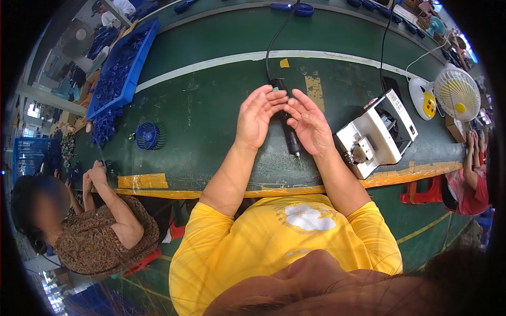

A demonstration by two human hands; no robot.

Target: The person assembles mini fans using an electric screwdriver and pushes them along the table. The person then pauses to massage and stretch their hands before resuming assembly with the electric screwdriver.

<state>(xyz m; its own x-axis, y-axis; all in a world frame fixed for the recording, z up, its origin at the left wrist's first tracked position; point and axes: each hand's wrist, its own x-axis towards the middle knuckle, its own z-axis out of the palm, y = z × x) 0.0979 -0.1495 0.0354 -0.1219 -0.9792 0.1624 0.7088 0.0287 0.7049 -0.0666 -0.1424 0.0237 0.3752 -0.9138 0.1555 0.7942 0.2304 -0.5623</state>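
Note:
My left hand is raised over the green work table, palm turned up and fingers loosely stretched out. Facing it, my right hand has its fingers apart and slightly bent, with the fingertips of both hands close together. I see nothing gripped in either palm. Beneath the fingers lies a black electric screwdriver, its bit pointing toward me and its upper part partly covered by my hands. A small green spot shows by my left fingertips; I cannot tell what it belongs to. A round blue ribbed part sits farther left.
A white screw feeder-like machine stands at right, near a white fan and a white yellow-faced item. A blue crate of blue parts is at left. Co-workers sit on both sides. The screwdriver's black cable runs upward.

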